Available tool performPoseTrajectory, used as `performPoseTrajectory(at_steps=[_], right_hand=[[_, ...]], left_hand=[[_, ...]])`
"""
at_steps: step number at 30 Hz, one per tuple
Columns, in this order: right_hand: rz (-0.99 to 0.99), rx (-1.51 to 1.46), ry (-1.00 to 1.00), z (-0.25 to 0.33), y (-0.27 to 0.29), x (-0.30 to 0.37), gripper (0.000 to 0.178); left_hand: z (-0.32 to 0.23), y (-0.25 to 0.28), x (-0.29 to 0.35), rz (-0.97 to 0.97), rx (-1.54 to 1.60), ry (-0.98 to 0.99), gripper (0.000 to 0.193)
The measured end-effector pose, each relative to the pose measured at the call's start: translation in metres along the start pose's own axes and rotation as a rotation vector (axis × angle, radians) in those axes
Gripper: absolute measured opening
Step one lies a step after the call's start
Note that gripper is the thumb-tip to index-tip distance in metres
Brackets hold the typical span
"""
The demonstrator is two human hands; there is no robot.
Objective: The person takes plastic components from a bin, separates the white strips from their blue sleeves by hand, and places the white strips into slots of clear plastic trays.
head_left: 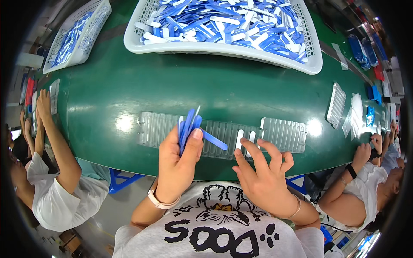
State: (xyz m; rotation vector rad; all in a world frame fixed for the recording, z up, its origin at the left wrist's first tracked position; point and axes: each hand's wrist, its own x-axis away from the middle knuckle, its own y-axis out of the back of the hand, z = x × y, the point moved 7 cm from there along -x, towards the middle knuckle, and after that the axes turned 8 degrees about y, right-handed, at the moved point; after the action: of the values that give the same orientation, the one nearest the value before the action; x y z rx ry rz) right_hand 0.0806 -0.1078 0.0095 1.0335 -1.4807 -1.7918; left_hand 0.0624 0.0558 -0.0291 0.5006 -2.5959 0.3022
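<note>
Leftmost, well away from either grip, a co-worker's arm (pixel 56 142) lies on the green counter (pixel 129 86), with a small white basket (pixel 101 17) of sticks beyond it. Nearer the middle, the left hand (pixel 176 165) is clenched around a bundle of blue sticks (pixel 188 124), which fans up out of the fist; one stick (pixel 214 139) juts to the right of the thumb. Directly under and beyond that grip runs a clear ribbed tray (pixel 155 127), lying flat along the counter's near edge. Far beyond both hands sits a large white basket (pixel 223 49) heaped with blue and white sticks. Right of the left grip, the right hand (pixel 262 172) is released, fingers spread, holding nothing; its fingertips (pixel 245 141) rest on the tray beside two white sticks (pixel 245 137) that lie in the tray's grooves. Just past those fingers the tray continues as a second ribbed section (pixel 286 133). Farther right, apart from the grip, another clear tray (pixel 336 105) lies on the counter, and a second co-worker's hand (pixel 363 152) rests at the counter's edge.
</note>
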Motion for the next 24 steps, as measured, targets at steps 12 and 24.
performPoseTrajectory(at_steps=[12, 24], right_hand=[[-0.668, -0.912, -0.518, -0.056, 0.006, 0.006, 0.016], [0.01, -0.15, 0.031, -0.007, -0.003, -0.007, 0.034]], left_hand=[[0.016, -0.03, 0.009, 0.178, 0.098, 0.162, 0.027], [0.027, -0.029, -0.001, 0.211, 0.116, 0.254, 0.03]])
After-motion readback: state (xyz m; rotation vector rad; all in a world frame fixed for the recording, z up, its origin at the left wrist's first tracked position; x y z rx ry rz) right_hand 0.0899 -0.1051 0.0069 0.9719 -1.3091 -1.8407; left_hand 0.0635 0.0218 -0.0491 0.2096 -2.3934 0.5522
